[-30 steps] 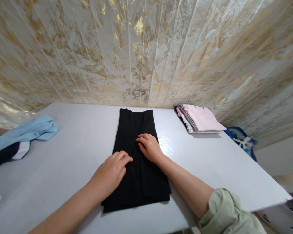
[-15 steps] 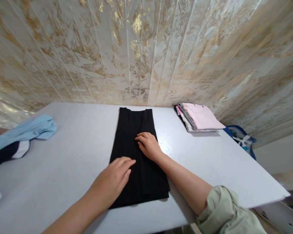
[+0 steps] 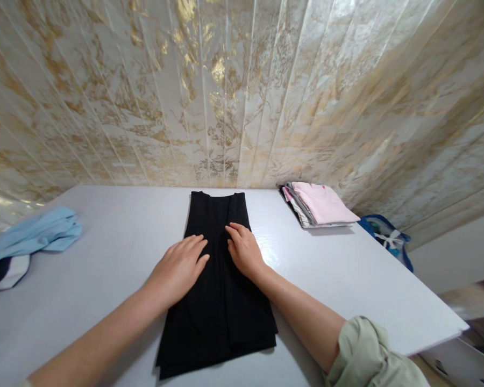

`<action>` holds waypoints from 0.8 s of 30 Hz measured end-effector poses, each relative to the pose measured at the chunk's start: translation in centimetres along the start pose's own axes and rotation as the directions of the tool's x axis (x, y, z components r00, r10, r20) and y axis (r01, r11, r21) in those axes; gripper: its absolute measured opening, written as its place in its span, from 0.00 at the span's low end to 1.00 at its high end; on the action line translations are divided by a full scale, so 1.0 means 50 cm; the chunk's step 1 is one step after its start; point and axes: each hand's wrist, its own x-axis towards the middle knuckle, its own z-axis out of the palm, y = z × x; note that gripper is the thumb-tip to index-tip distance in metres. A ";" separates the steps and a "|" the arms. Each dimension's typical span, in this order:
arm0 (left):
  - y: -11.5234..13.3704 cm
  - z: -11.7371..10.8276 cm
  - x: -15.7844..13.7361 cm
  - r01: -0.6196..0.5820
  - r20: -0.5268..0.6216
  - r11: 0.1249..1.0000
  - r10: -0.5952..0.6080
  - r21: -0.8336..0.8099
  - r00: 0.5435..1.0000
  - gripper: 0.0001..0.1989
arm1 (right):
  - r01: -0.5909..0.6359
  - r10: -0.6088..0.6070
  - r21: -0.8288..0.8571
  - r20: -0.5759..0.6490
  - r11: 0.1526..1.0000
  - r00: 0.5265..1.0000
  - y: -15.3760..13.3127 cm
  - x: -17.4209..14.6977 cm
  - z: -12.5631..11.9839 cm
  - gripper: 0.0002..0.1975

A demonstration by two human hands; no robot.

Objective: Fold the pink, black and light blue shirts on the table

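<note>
A black folded garment (image 3: 215, 317) lies lengthwise on the white table, narrower at its far end and wider toward me. Its exact kind I cannot tell. My left hand (image 3: 181, 266) rests flat on its left side, palm down, with the fingers stretched forward. Across a narrow strip of black cloth, my right hand (image 3: 245, 250) lies on the right side, fingers pointing forward and to the left. Both hands are open, and neither grasps the cloth. Layered edges show at the garment's near end.
Folded clothes, a pink one (image 3: 322, 203) on top, are stacked at the table's (image 3: 116, 226) back right. Light blue cloth (image 3: 44, 231) and dark cloth with white trim lie at left. A blue bag (image 3: 383, 234) sits beyond the right edge. Patterned curtain (image 3: 226, 97) hangs behind.
My left hand has slid forward along the garment and now lies nearly level with the right one. My right hand stays at about the same spot. The view has shifted slightly.
</note>
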 end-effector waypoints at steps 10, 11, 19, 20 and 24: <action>-0.043 0.108 0.156 0.091 0.059 0.986 -0.100 0.137 0.993 0.31 | -0.130 0.159 -0.211 0.129 0.969 0.979 0.039 0.074 0.055 0.33; -0.052 0.109 0.164 0.091 0.057 0.987 -0.099 0.130 0.993 0.32 | -0.129 0.158 -0.213 0.128 0.969 0.979 0.043 0.083 0.059 0.33; -0.082 0.113 0.212 0.115 0.020 0.986 -0.118 0.124 0.993 0.32 | -0.116 0.148 -0.229 0.127 0.966 0.981 0.063 0.140 0.074 0.32; -0.081 0.114 0.211 0.113 0.018 0.986 -0.116 0.124 0.993 0.32 | -0.111 0.144 -0.231 0.131 0.967 0.981 0.063 0.141 0.074 0.32; -0.080 0.114 0.206 0.111 0.025 0.987 -0.114 0.118 0.993 0.32 | -0.078 0.118 -0.230 0.165 0.970 0.979 0.048 0.116 0.061 0.34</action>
